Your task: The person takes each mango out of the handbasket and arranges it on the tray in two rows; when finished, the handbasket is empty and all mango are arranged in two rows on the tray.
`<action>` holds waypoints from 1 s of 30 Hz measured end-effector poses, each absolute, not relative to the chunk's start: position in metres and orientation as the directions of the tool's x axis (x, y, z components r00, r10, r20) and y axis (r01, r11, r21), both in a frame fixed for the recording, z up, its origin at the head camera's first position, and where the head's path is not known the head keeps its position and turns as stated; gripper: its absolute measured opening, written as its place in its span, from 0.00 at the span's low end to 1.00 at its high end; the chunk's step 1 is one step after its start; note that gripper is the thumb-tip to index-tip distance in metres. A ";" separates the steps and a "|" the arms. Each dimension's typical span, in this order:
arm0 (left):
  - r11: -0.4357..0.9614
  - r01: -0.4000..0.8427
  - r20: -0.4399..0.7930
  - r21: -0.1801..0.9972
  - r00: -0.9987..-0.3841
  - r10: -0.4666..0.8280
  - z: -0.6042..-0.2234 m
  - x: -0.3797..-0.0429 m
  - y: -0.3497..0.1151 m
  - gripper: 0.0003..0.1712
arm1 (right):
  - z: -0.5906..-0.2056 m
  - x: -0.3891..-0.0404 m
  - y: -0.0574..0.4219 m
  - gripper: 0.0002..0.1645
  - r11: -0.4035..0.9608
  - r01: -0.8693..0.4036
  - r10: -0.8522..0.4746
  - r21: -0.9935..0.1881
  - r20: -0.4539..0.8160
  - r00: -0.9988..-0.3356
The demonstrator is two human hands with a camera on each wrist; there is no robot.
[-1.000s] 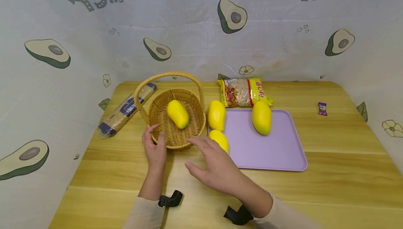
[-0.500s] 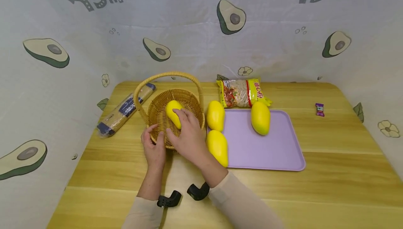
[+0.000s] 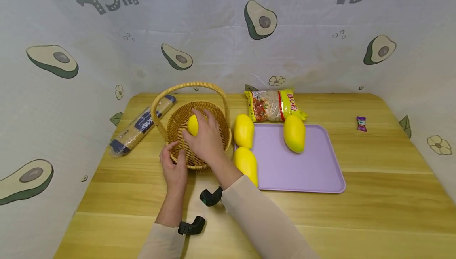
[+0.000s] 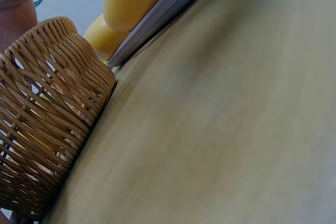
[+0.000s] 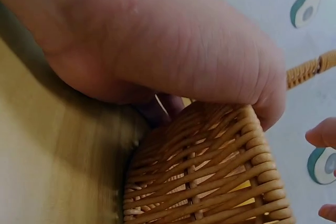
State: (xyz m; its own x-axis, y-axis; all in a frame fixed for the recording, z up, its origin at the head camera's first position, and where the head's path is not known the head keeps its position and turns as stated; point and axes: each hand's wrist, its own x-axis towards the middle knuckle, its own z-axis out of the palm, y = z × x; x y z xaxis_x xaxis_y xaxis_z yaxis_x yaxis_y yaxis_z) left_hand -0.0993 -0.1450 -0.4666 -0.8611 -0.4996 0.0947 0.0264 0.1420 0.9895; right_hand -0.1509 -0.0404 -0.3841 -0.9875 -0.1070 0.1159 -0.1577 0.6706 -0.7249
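A yellow mango (image 3: 192, 125) lies inside the wicker basket (image 3: 173, 132), partly covered by my right hand (image 3: 206, 138). The right fingers curve over its far side, with the thumb on the near left. At the basket's front left, my left hand (image 3: 174, 172) grips the rim. Close up in the right wrist view, the left thumb bends over the woven rim (image 5: 257, 145). The left wrist view shows the basket's side wall (image 4: 47, 108) upright on the table. Two mangoes, one behind (image 3: 244, 131) and one in front (image 3: 246, 165), lie at the tray's left edge.
A lilac tray (image 3: 295, 172) stands right of the basket, with another mango (image 3: 294, 134) at its back. Behind it lies a yellow food packet (image 3: 272, 104). A long noodle-like packet (image 3: 140, 126) lies left of the basket; a small purple wrapped sweet (image 3: 361, 123) lies far right.
My right hand has moved left and forward from beside the tray into the basket, onto the mango there. The left hand keeps its place at the rim.
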 end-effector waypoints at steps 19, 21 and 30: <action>0.141 0.024 0.093 0.990 -0.855 -0.509 -0.467 -0.099 -0.145 0.19 | -0.400 -0.186 -0.054 0.50 0.753 -0.085 -0.092 -0.652 0.024 -0.995; 0.142 0.023 0.093 0.990 -0.855 -0.510 -0.467 -0.100 -0.145 0.19 | -0.403 -0.187 -0.055 0.50 0.755 -0.080 -0.090 -0.651 0.017 -0.996; 0.141 0.018 0.088 0.990 -0.856 -0.509 -0.468 -0.101 -0.146 0.18 | -0.409 -0.191 -0.054 0.50 0.710 -0.038 -0.070 -0.703 -0.017 -0.997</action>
State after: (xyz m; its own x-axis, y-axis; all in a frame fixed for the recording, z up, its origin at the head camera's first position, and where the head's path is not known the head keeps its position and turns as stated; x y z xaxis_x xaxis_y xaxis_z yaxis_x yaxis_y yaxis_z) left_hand -0.1015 -0.1458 -0.4680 -0.8562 -0.5091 0.0882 0.0182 0.1409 0.9899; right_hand -0.1907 -0.0536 -0.4093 -0.9974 -0.0704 -0.0168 -0.0383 0.7104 -0.7027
